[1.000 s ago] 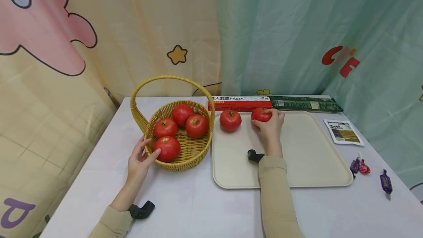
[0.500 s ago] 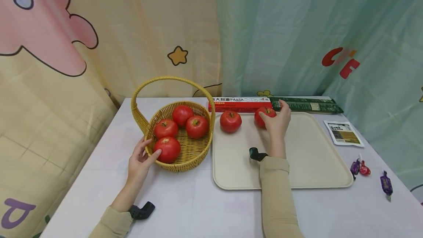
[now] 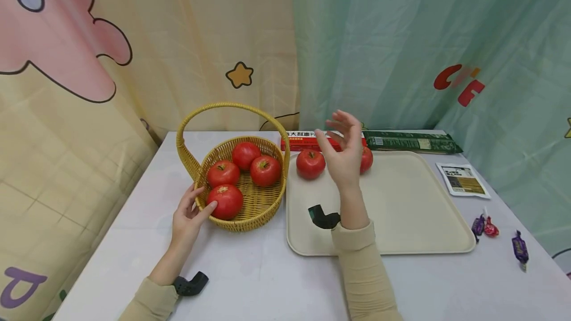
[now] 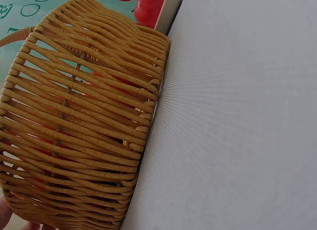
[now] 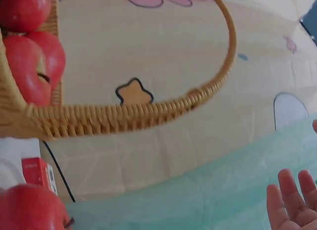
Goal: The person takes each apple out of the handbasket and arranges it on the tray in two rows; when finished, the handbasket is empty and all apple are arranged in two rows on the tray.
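Note:
My left hand [image 3: 187, 219] grips the near-left rim of a yellow wicker basket [image 3: 250, 222], its thumb over the edge near a red apple [image 3: 226, 202]. Several apples lie inside the basket. In the left wrist view the basket's woven side [image 4: 84, 126] fills the left half, with a few fingertips at the lower corner. My right hand [image 3: 345, 157] is raised over the beige tray [image 3: 419, 212], fingers spread and holding nothing. On the tray's far left sits one apple [image 3: 311, 164]; a second apple [image 3: 367, 160] is partly hidden behind the hand. The right wrist view shows the basket handle [image 5: 129, 120] and my fingers.
A red pasta box [image 3: 299, 141] and a green packet [image 3: 410, 141] lie along the table's back edge. Right of the tray are a white-edged sachet [image 3: 464, 181], a red candy [image 3: 491, 228] and purple candies [image 3: 520, 249]. Curtains hang behind the table.
My right hand has let go of the right-hand apple on the tray, then risen and moved left toward the basket. The left hand and basket stay where they were.

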Action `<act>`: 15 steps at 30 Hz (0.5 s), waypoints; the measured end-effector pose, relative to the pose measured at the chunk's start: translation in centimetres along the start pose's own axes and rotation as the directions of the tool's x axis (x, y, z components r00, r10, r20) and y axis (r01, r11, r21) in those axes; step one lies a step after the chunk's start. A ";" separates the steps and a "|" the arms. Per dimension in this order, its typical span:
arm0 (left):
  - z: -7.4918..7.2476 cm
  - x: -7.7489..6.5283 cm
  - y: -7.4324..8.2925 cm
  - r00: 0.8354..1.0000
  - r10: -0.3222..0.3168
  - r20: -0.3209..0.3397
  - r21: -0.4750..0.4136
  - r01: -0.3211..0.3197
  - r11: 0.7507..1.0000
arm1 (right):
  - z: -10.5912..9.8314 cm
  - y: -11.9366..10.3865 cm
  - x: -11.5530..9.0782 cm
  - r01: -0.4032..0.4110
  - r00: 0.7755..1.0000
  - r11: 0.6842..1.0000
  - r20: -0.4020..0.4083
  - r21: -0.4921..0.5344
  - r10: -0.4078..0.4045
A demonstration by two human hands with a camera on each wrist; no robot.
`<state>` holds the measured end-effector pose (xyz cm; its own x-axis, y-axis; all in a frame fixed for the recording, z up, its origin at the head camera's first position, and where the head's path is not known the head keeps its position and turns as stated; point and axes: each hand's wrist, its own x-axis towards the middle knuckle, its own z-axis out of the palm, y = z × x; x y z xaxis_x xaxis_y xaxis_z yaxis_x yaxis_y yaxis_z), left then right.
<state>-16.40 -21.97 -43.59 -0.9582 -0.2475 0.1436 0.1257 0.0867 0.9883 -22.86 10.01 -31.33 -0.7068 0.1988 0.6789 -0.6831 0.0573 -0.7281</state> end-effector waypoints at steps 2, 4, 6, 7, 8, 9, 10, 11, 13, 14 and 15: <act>0.0 0.0 0.0 1.000 0.001 0.000 0.001 -0.001 1.000 | 1.5 -0.1 -0.5 0.020 0.997 0.999 0.077 0.029 -0.022; 0.0 0.0 -0.1 1.000 0.002 0.001 0.004 -0.002 1.000 | 2.9 0.0 -1.1 0.038 0.986 0.999 0.161 0.027 -0.042; -0.1 0.0 -0.1 1.000 0.004 0.002 0.009 -0.004 1.000 | 4.2 0.4 -1.8 0.055 0.968 0.998 0.245 0.014 -0.056; -0.1 0.0 -0.1 1.000 0.004 0.002 0.012 -0.004 1.000 | 4.8 0.6 -2.1 0.051 0.956 0.999 0.289 0.004 -0.050; -0.1 0.0 -0.1 1.000 0.005 0.001 0.014 -0.005 1.000 | 5.4 0.8 -2.5 0.042 0.943 0.999 0.330 -0.014 -0.035; 0.0 0.0 -0.1 1.000 0.007 0.001 0.013 -0.007 1.000 | 5.9 1.1 -2.8 0.033 0.929 0.999 0.369 -0.043 -0.015; 0.0 0.0 -0.1 1.000 0.008 0.001 0.011 -0.008 1.000 | 6.4 1.4 -3.2 0.020 0.914 0.998 0.405 -0.066 0.009; 0.0 0.0 -0.1 1.000 0.009 0.000 0.009 -0.009 1.000 | 6.8 1.7 -3.5 0.001 0.899 0.995 0.435 -0.095 0.041; 0.0 0.0 0.0 1.000 0.009 -0.002 0.005 -0.009 1.000 | 7.7 2.6 -4.1 -0.039 0.868 0.985 0.483 -0.168 0.116; 0.0 0.0 0.0 1.000 0.009 -0.003 0.004 -0.009 1.000 | 8.0 3.1 -4.3 -0.048 0.853 0.977 0.501 -0.208 0.148; 0.0 0.0 0.0 1.000 0.008 -0.003 0.003 -0.008 1.000 | 8.3 3.5 -4.5 -0.057 0.838 0.969 0.516 -0.242 0.178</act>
<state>-16.36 -21.97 -43.60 -0.9565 -0.2494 0.1511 0.1320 0.0920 0.9870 -23.61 1.23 -36.18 -0.8087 -0.3282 0.4882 -0.5770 0.2807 -0.7670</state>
